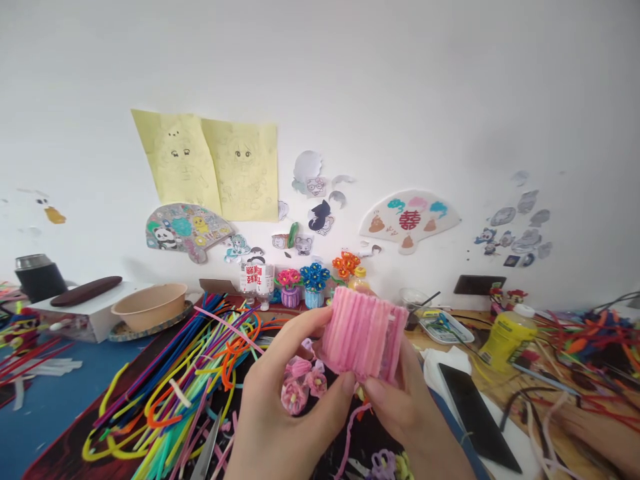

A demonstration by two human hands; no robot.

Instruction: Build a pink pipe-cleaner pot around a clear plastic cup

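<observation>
Both my hands hold up a pink ribbed cylinder (361, 331) made of pipe cleaners, above the table. My left hand (287, 407) grips its left and lower side with thumb and fingers closed on it. My right hand (410, 407) pinches its lower right edge. Just below the cylinder lie small pink pipe-cleaner flowers (300, 385). A heap of coloured pipe cleaners (190, 373) spreads to the left of my hands.
A tan bowl (149, 305) and a white box (95, 313) stand at the left. Small pipe-cleaner flower pots (314, 280) line the wall. A yellow bottle (506, 337), a black phone (475, 413) and more pipe cleaners (590, 353) lie at the right. Scissors (207, 453) rest near the front.
</observation>
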